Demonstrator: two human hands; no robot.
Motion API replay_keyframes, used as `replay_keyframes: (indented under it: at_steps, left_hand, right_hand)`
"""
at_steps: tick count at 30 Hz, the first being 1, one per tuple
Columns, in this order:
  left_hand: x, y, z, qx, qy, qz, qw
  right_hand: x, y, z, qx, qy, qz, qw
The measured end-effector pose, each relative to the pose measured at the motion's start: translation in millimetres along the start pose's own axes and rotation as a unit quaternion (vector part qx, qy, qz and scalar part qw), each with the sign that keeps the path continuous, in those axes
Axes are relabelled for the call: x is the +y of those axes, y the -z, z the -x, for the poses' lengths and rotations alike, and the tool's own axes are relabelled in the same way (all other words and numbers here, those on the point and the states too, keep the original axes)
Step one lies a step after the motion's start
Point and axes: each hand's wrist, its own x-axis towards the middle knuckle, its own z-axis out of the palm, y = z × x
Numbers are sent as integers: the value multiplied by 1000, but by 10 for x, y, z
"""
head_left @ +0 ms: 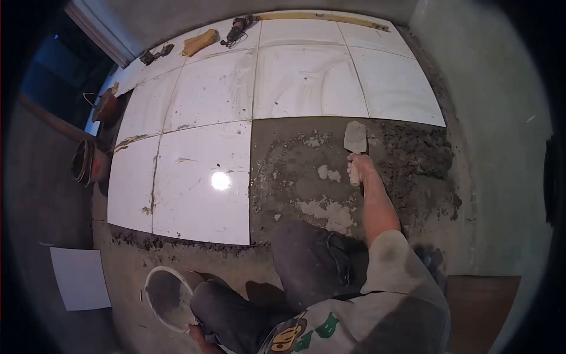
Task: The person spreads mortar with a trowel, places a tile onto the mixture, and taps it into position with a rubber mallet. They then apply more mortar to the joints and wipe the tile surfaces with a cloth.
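My right hand (363,166) is wrapped round the handle of a trowel (355,137). The flat blade lies over the far part of the grey mortar bed (289,154), just short of the laid white tiles. Lighter powdery patches (330,215) show on the mortar, and looser, rougher mortar (418,150) is heaped to the right. Low at the left, my left hand (196,333) grips the rim of a round bucket (148,290) beside my knee. Grey material is visible inside that bucket. Part of the left hand is hidden behind the rim and my leg.
White tiles (206,177) cover the floor ahead and left. A long yellow level (321,17), a power tool (239,27) and a yellowish cloth-like item (200,42) lie at the back. Buckets (101,166) stand left; a loose tile (81,279) and a brown sheet (483,307) lie nearer.
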Motion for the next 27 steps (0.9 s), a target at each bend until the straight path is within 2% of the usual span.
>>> replay_keyframes:
  at_steps: [2,4,7,9,12,15,16,17,18,21,23,25,27]
  left_hand:
    - [256,450,340,-50,-70,-73,994]
    - [-69,217,65,-43,-83,-93,991]
    - [-169,-121,-191,-47,-130,-153,979]
    - [-202,-111,-230,-46,-142,-171,974]
    - [-279,-169,-199,-28,-109,-93,989]
    - [-262,-110,1,-11,-80,-38,996]
    - [-123,57,97,-10,18,131,991]
    - [354,561,534,-8,115,294,949]
    - [455,692,612,-5,117,296,948]
    - [515,751,699,-22,99,238,966]
    - [545,700,692,31,168,330,928]
    - [580,766,726,10,154,297,942]
    - [620,800,810,-4,160,389,907]
  right_hand:
    - [-9,-122,-187,-19,-14,-6,1000]
    - [-67,-289,-81,-28,-11,18,999]
    - [-123,-491,171,-50,-14,51,997]
    - [-103,-648,202,-74,-20,55,996]
    - [-26,-882,214,-115,-37,36,992]
    - [-38,-1147,346,-143,-25,89,985]
    - [-28,-1259,363,-141,-20,85,986]
    - [-10,-1369,355,-138,-16,80,987]
    - [-4,-1475,321,-146,-17,121,982]
    - [-75,-1773,464,-160,9,134,978]
    - [-70,-1942,484,-179,12,175,968]
    - [-94,-2055,546,-173,27,208,962]
    - [-64,-2118,536,-170,27,229,958]
